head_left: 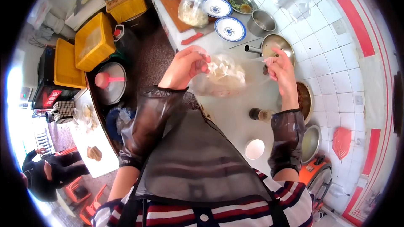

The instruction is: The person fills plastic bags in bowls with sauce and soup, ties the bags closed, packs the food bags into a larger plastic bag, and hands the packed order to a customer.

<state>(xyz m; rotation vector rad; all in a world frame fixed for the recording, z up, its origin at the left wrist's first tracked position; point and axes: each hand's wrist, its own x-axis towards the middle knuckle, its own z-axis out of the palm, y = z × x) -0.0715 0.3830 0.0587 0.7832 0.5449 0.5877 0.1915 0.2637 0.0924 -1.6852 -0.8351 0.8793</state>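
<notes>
A clear plastic bag [227, 73] with pale contents hangs stretched between my two hands, above the light worktop. What is inside cannot be made out clearly. My left hand [187, 68] has its fingers closed on the bag's left edge. At the other end, my right hand [281, 75] pinches a drawn-out corner of the bag between thumb and fingers, with the index finger raised. Dark translucent sleeve covers are on both forearms. Beyond the hands, another tied plastic bag [192, 11] of pale food rests on a wooden board [168, 0].
Blue-rimmed plates [229, 29], a steel pot [261, 22] and a pan [277, 46] stand at the back. A red-handled knife [192, 38] lies near the counter edge. Closer are a jar [261, 114] and a white bowl [254, 149]. A person [46, 168] is at far left.
</notes>
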